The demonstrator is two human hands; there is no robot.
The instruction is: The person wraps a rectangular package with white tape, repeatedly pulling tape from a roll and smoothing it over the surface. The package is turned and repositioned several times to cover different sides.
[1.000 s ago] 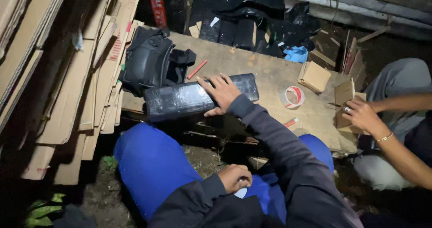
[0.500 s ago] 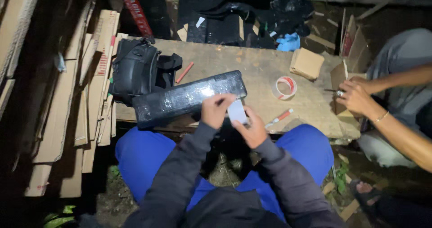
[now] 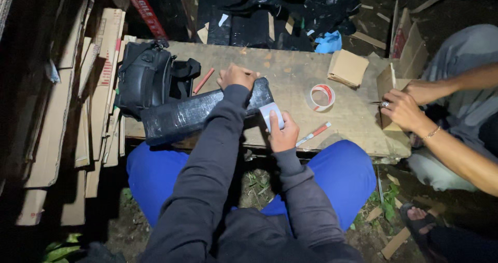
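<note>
Wooden board [image 3: 290, 71]: a black-wrapped package [image 3: 192, 112] is held near its front edge by the left hand [image 3: 236, 77]; a white label [image 3: 272, 115], pinched in the right hand [image 3: 282, 133], is not yet stuck on.

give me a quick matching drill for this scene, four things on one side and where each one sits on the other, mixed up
Things:
1. black-wrapped package
2. tape roll
3. black bag
4. white label

Places:
a. at the board's left end, behind the package
b. under the left hand
c. in the right hand
d. flat on the wooden board, right of the package

Pairs: 1-b, 2-d, 3-a, 4-c
</note>
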